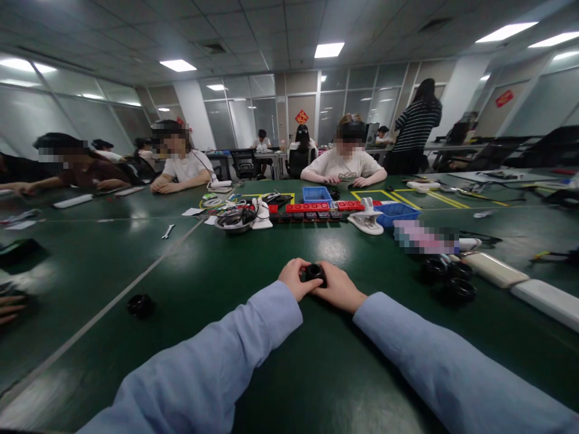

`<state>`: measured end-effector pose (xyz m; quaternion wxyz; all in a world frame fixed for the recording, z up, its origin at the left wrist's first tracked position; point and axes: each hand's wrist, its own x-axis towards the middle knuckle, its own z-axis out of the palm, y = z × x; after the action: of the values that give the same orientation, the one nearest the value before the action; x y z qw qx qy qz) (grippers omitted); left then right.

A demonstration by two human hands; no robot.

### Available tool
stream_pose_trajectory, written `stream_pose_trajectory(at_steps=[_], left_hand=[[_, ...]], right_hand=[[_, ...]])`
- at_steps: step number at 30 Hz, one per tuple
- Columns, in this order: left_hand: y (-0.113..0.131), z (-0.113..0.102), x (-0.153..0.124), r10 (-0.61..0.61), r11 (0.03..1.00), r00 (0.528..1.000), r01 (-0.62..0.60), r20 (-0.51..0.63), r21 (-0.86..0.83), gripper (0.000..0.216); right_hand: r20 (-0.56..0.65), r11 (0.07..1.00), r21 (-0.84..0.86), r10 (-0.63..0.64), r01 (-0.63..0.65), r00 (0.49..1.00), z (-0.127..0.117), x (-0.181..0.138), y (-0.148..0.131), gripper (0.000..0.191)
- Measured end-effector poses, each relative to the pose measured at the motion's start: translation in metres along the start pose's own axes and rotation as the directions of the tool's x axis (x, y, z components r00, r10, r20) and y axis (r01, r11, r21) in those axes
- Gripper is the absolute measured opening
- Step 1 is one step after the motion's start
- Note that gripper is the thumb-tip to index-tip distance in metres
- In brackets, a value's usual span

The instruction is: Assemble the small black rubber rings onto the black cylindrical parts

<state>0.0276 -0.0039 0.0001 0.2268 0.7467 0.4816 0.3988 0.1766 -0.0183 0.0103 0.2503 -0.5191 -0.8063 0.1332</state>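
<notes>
Between my two hands is a round, glossy black ring-shaped part (315, 272) with a hole in its top, close to the green tabletop. My left hand (294, 278) curls round its left side, thumb at the front. From the right, my right hand (337, 286) wraps it, and the two thumbs meet in front. The fingers hide most of its lower part. Similar black parts (459, 289) sit in a cluster to the right of my right hand. Another single black part (140, 305) rests on the table at the left.
Ahead stand a metal bowl with cables (235, 221), red power strips (307, 207), a blue bin (398, 214) and a white clamp-like stand (366, 218). A small wrench (168, 231) lies left. White oblong cases (547, 300) line the right. Several people sit across the table; another person's hand (11, 307) shows far left.
</notes>
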Motion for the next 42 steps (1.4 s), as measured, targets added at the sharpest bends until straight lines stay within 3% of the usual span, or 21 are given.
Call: stream_pose_trajectory(at_steps=[3, 7, 14, 20, 24, 27, 30, 34, 37, 42], left_hand=[[-0.008, -0.003, 0.005, 0.021, 0.993, 0.991, -0.006, 0.129, -0.114, 0.038], [-0.013, -0.009, 0.01, 0.031, 0.972, 0.959, 0.037, 0.281, -0.233, 0.04], [-0.013, -0.009, 0.011, 0.014, 0.948, 0.951, 0.086, 0.309, -0.307, 0.041], [-0.016, -0.004, 0.011, 0.007, 0.955, 0.958, 0.079, 0.285, -0.287, 0.043], [-0.003, -0.001, 0.003, -0.094, 0.989, 0.984, 0.11, 0.154, -0.1, 0.042], [0.008, 0.001, -0.003, -0.129, 0.99, 0.991, 0.127, 0.026, 0.053, 0.041], [0.009, 0.0, -0.003, -0.096, 0.99, 0.995, 0.096, -0.006, 0.102, 0.041], [-0.005, -0.007, 0.006, -0.017, 0.996, 0.981, 0.034, 0.195, -0.085, 0.042], [-0.012, -0.012, 0.013, 0.002, 0.951, 0.929, 0.112, 0.369, -0.288, 0.044], [-0.011, -0.014, 0.013, -0.006, 0.91, 0.912, 0.175, 0.41, -0.375, 0.047]], right_hand=[[0.135, 0.972, 0.214, -0.128, 0.097, 0.983, -0.01, 0.002, 0.01, 0.047], [0.282, 0.9, 0.432, -0.194, 0.056, 0.94, -0.019, 0.006, 0.021, 0.039], [0.269, 0.92, 0.383, -0.198, 0.084, 0.942, -0.015, 0.008, 0.021, 0.031], [0.266, 0.919, 0.393, -0.13, 0.016, 0.955, -0.015, 0.006, 0.022, 0.03], [0.237, 0.956, 0.29, -0.018, -0.053, 0.971, -0.011, 0.004, 0.016, 0.032], [0.128, 0.994, 0.064, 0.083, -0.092, 0.988, -0.006, 0.002, 0.008, 0.033], [0.064, 0.987, -0.128, 0.106, -0.097, 0.992, -0.005, 0.0, 0.003, 0.033], [0.106, 0.992, -0.126, 0.01, 0.003, 0.994, -0.01, 0.0, 0.006, 0.047], [0.168, 0.99, 0.008, -0.138, 0.139, 0.976, -0.015, 0.001, 0.012, 0.062], [0.238, 0.978, 0.116, -0.197, 0.173, 0.951, -0.018, 0.003, 0.015, 0.041]])
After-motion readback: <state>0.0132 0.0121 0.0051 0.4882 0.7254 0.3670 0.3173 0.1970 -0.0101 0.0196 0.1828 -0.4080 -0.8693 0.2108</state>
